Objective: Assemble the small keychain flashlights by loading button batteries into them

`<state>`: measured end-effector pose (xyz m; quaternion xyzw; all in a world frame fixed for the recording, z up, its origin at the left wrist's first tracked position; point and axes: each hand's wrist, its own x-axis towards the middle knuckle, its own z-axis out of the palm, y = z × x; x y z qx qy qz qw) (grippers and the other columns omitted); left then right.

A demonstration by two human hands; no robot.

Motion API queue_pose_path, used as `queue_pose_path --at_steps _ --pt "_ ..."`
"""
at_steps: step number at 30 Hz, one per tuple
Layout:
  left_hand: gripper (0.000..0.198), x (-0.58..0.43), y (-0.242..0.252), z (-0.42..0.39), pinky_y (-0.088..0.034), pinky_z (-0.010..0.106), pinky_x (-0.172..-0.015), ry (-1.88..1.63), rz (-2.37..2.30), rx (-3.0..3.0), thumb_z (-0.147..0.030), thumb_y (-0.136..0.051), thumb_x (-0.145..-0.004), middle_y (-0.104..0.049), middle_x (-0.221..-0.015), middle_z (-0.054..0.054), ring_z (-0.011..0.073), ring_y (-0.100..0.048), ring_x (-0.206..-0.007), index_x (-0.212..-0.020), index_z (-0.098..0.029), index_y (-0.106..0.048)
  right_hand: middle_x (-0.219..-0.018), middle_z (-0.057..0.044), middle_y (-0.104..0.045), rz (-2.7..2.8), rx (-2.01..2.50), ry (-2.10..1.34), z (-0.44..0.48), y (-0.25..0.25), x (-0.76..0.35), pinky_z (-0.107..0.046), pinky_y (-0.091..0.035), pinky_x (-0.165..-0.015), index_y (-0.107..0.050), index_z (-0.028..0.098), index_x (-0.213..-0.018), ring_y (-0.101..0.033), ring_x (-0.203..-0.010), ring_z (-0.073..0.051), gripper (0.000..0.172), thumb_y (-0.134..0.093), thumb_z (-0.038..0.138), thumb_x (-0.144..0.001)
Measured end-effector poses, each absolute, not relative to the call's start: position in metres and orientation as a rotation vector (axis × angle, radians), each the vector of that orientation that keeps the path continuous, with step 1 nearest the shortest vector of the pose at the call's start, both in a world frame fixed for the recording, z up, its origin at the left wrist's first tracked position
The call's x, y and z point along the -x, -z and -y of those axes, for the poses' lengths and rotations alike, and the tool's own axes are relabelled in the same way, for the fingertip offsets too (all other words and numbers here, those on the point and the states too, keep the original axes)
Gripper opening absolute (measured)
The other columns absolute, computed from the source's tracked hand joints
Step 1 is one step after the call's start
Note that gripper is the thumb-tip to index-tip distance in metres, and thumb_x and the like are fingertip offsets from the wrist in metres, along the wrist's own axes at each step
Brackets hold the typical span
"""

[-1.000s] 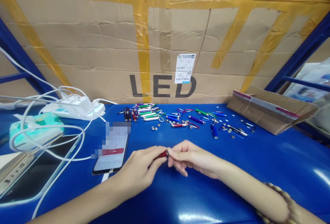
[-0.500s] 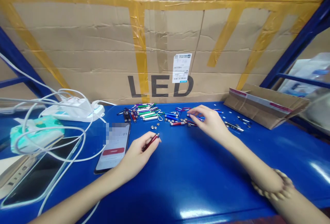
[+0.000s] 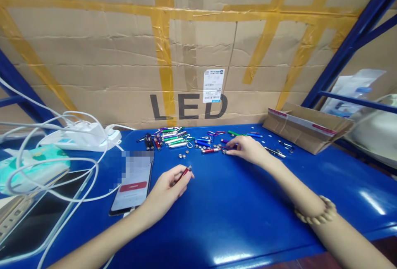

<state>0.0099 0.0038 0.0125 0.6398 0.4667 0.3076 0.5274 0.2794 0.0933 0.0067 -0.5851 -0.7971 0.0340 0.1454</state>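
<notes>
My left hand [image 3: 171, 184] is closed around a slim red mini flashlight [image 3: 183, 174], its silver end pointing up and away from me. Further off to the right, my right hand [image 3: 246, 149] reaches down to the scattered small parts, thumb and fingers curled toward each other at a small silver piece; what they pinch is too small to make out. Just left of those fingertips lies another red flashlight [image 3: 210, 151]. Button cells [image 3: 182, 155] rest on the table between the hands. A pile of green, silver and purple flashlights [image 3: 176, 140] with carabiner clips lies behind them.
On the blue table [image 3: 198, 227], a phone [image 3: 132, 190] lies left of my left hand. White cables [image 3: 93, 194], a power strip [image 3: 83, 136], a tissue pack [image 3: 37, 165] and a second phone fill the left side. An open cardboard box [image 3: 305, 130] stands at the back right.
My right hand has lowered toward the small parts and its fingers have drawn in. My left hand still holds the red flashlight. The whole view has shifted slightly.
</notes>
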Motion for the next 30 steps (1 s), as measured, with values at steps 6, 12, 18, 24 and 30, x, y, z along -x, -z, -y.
queue_pose_path --at_steps 6,12,18,24,30 --pt "0.038 -0.009 -0.009 -0.006 -0.023 0.016 -0.036 -0.694 -1.111 -1.480 -0.053 -0.041 -0.083 -0.035 -0.051 -0.008 0.0060 -0.030 -0.040 -0.086 -0.017 -0.052 -0.083 -0.006 -0.071 2.263 1.737 -0.090 -0.088 -0.002 -0.266 -0.024 -0.046 -0.059 -0.068 0.016 -0.081 -0.064 -0.071 -0.018 0.015 -0.059 0.028 -0.077" --pt "0.036 -0.010 -0.008 -0.005 -0.023 0.015 -0.036 -0.687 -1.087 -1.475 -0.052 -0.040 -0.084 -0.034 -0.051 -0.009 0.0062 -0.030 -0.042 -0.086 -0.017 -0.051 -0.082 -0.006 -0.070 2.229 1.761 -0.015 -0.085 -0.003 -0.261 -0.025 -0.043 -0.058 -0.069 0.018 -0.078 -0.064 -0.074 -0.020 0.016 -0.054 0.023 -0.080" --pt "0.035 -0.011 -0.007 -0.002 -0.026 0.015 -0.037 -0.735 -1.132 -1.455 -0.052 -0.037 -0.086 -0.038 -0.054 -0.008 0.0053 -0.032 -0.043 -0.073 -0.019 -0.038 -0.076 -0.006 -0.070 2.027 1.609 -0.087 -0.082 -0.009 -0.260 -0.027 -0.046 -0.060 -0.069 0.017 -0.083 -0.064 -0.065 -0.019 0.027 -0.049 0.036 -0.085" --pt "0.034 -0.011 -0.003 0.000 -0.030 0.015 -0.038 -0.826 -1.031 -1.420 -0.050 -0.041 -0.086 -0.039 -0.060 -0.009 0.0040 -0.034 -0.043 -0.072 -0.021 -0.030 -0.069 -0.004 -0.067 1.983 1.129 -0.678 -0.046 -0.017 -0.218 -0.023 -0.044 -0.051 -0.071 0.016 -0.083 -0.056 -0.052 -0.012 0.028 -0.060 0.041 -0.077" --pt "0.033 -0.012 -0.001 -0.001 -0.032 0.014 -0.036 -0.730 -0.944 -1.363 -0.051 -0.039 -0.086 -0.043 -0.058 -0.008 0.0041 -0.043 -0.041 -0.076 -0.019 -0.036 -0.064 -0.002 -0.059 2.032 0.969 -0.989 -0.019 -0.009 -0.189 -0.020 -0.038 -0.048 -0.072 0.016 -0.084 -0.049 -0.054 -0.008 0.025 -0.061 0.038 -0.078"
